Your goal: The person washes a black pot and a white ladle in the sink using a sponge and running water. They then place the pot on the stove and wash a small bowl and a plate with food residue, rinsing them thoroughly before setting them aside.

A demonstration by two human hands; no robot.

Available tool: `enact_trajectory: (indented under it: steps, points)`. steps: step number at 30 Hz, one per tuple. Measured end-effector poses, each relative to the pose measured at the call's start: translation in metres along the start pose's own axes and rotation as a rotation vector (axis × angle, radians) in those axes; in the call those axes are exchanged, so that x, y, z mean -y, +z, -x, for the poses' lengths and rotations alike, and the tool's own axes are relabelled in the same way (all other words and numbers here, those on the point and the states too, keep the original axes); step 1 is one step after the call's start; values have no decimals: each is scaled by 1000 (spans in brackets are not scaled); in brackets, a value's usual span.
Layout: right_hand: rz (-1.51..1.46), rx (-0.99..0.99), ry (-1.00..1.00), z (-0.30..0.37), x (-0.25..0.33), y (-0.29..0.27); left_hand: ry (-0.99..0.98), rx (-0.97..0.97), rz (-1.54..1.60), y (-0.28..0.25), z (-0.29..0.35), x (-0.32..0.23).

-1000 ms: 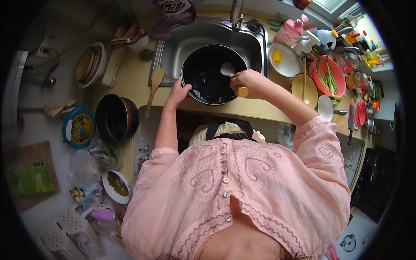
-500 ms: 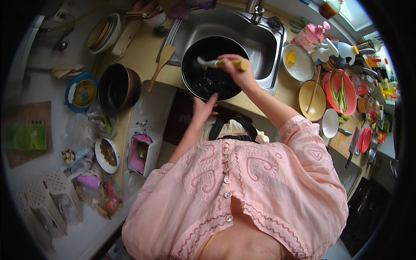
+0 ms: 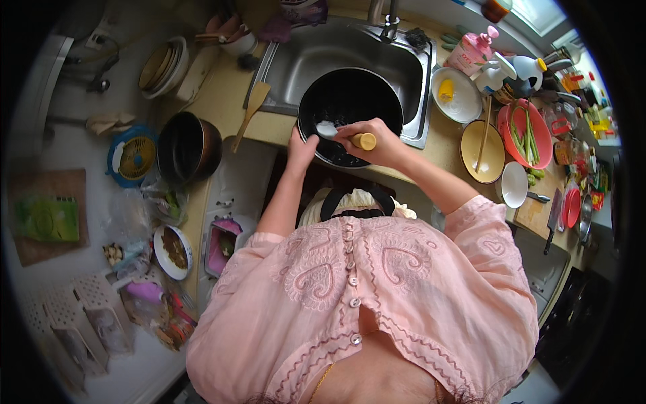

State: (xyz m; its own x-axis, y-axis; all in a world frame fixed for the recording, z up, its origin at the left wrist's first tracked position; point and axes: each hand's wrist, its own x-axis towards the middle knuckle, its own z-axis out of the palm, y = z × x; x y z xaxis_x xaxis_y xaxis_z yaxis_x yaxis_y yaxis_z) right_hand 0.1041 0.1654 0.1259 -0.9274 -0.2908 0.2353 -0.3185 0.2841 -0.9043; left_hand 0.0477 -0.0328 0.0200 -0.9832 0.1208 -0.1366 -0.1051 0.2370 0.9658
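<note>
A deep black pot [image 3: 377, 91] rests tilted at the front edge of the steel sink [image 3: 296, 60]. My left hand [image 3: 301, 148] grips its near-left rim, the thumb over the inner side and the fingers mostly hidden outside. Inside the pot, my right hand [image 3: 373, 138] is closed around what looks like a dish brush [image 3: 364, 141] with a wooden handle end. Its whitish head [image 3: 327, 128] is against or close to the pot's lower left inner wall. Wet glints show on the black inner surface.
A wooden spatula [image 3: 252, 114] lies left of the sink, near a dark empty pot [image 3: 190, 149]. To the right stand a white bowl [image 3: 464, 84], a yellow bowl [image 3: 494, 161] with chopsticks and a red basin [image 3: 546, 151] of green stalks. A knife [image 3: 553, 219] lies farther right.
The pot has shifted right and slightly nearer. My left hand has moved from its near rim to the near-left rim and closed on it. The brush head has moved lower inside.
</note>
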Motion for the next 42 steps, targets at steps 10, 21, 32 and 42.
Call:
enact_trajectory:
  steps: [10,21,32,42]
  points:
    - [22,-306,-7,2,-20,10,-424,553,264,5,0,-19]
    - [69,30,46,-3,10,21,-50,118,-100,-8,-66,24]
    - [518,-43,319,-13,-17,-18,-133,346,-5,8,-79,-52]
    - [197,-162,208,-39,-52,-9,-135,423,-45,6,-103,-43]
